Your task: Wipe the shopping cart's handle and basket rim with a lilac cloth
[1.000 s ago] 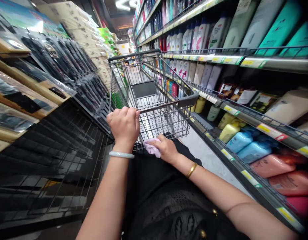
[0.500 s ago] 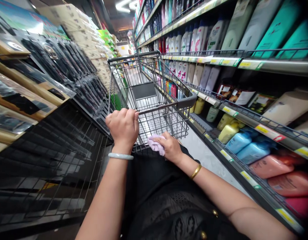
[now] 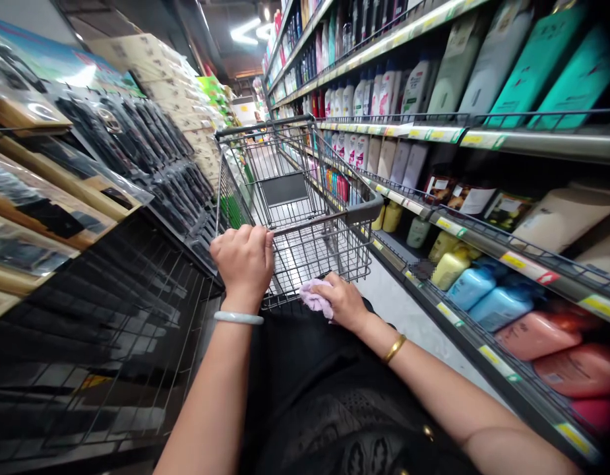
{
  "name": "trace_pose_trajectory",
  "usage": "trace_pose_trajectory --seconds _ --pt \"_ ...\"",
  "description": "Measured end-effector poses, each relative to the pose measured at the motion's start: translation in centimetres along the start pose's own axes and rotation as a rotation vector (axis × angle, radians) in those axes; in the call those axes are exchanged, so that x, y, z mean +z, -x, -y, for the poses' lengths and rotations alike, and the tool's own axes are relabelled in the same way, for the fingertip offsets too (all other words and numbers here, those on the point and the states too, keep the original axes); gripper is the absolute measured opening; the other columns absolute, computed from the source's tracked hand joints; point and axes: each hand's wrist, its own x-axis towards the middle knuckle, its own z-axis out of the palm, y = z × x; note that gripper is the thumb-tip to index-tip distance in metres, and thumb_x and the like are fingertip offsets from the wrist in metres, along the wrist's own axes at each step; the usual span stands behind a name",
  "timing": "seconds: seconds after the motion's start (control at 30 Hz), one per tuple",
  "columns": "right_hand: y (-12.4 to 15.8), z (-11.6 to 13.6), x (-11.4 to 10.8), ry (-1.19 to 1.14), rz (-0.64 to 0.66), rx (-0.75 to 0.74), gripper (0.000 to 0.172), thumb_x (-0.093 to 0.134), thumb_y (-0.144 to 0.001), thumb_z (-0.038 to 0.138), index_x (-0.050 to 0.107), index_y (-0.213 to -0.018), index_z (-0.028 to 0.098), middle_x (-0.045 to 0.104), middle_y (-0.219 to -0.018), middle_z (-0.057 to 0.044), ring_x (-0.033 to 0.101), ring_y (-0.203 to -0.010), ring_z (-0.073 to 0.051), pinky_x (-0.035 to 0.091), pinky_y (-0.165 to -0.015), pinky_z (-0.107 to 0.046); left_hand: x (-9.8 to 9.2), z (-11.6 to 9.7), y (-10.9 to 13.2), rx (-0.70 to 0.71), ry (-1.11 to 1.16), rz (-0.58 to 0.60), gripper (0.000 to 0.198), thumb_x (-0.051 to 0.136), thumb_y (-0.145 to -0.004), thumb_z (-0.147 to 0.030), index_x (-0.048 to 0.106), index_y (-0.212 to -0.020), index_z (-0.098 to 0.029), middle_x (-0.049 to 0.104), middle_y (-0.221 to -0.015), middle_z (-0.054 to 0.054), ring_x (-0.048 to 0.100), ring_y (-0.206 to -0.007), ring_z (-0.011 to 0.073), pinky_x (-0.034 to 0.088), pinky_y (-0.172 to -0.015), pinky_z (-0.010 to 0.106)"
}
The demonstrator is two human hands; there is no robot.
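The left hand (image 3: 245,264) has its grip wrapped around the left end of the dark, slim handlebar (image 3: 309,222) of a grey metal-wire shopping cart (image 3: 286,190), which stands in the aisle directly before the person. Lower down, the right hand (image 3: 347,303) has its grip pinched on a crumpled pale-lilac cloth (image 3: 314,297) at the cart's near lower edge, though whether cloth and wire touch cannot be told. Rightward, slanted blue plastic bottles (image 3: 497,305) line a low shelf.
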Motion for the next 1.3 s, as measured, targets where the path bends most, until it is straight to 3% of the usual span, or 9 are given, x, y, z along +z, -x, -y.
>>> trace_pose_trajectory --seconds 0.13,0.4,0.6,0.8,1.03,1.3 --pt "-1.3 -1.4 -2.0 -0.085 -0.138 0.095 0.029 0.066 -0.09 0.03 0.074 -0.118 0.031 0.056 -0.1 -0.006 0.055 -0.078 -0.014 0.042 -0.064 -0.023 0.0 0.0 0.0 0.0 0.0 0.001 0.037 0.033 -0.104 -0.043 0.06 -0.087 -0.023 0.063 -0.085 0.007 0.048 -0.084 0.0253 0.023 -0.078 0.041" --pt "0.1 -2.2 -1.3 -0.141 -0.059 0.128 0.029 0.068 -0.087 0.025 0.075 -0.115 0.027 0.056 -0.099 -0.006 0.057 -0.077 -0.014 0.048 -0.065 -0.024 0.0 0.0 0.0 -0.016 0.053 0.02 0.039 0.032 -0.103 -0.044 0.061 -0.087 -0.023 0.062 -0.085 0.008 0.047 -0.084 0.026 0.023 -0.079 0.042" --pt "-1.4 -2.5 -3.5 -0.223 -0.219 0.174 0.029 0.067 -0.087 0.025 0.074 -0.114 0.029 0.056 -0.104 -0.006 0.06 -0.088 -0.018 0.053 -0.077 -0.029 0.0 0.0 0.0 -0.021 0.063 0.024 0.038 0.033 -0.103 -0.044 0.062 -0.089 -0.023 0.062 -0.087 0.009 0.047 -0.085 0.0265 0.023 -0.08 0.042" --pt "-0.5 -3.0 -2.7 -0.265 -0.127 0.19 0.029 0.065 -0.084 0.017 0.074 -0.111 0.025 0.056 -0.1 -0.006 0.061 -0.088 -0.018 0.054 -0.075 -0.029 0.1 0.0 0.1 -0.016 0.038 0.012 0.038 0.033 -0.103 -0.044 0.06 -0.087 -0.023 0.062 -0.085 0.007 0.047 -0.083 0.0255 0.024 -0.08 0.042" --pt "-2.3 -3.7 -5.0 -0.244 -0.34 0.222 0.031 0.067 -0.083 0.024 0.073 -0.113 0.028 0.057 -0.107 -0.006 0.06 -0.097 -0.021 0.056 -0.08 -0.033 0.2 0.1 0.1 -0.021 0.069 0.007 0.036 0.035 -0.102 -0.043 0.06 -0.087 -0.023 0.062 -0.085 0.008 0.047 -0.085 0.0263 0.024 -0.081 0.042" --pt "-1.2 -4.3 -4.3 -0.243 -0.267 0.193 0.029 0.067 -0.081 0.019 0.074 -0.108 0.027 0.056 -0.103 -0.006 0.061 -0.092 -0.019 0.055 -0.078 -0.031 0.1 0.1 0.1 -0.024 0.089 0.014 0.037 0.034 -0.102 -0.043 0.061 -0.088 -0.023 0.062 -0.086 0.008 0.048 -0.086 0.0267 0.024 -0.081 0.042"
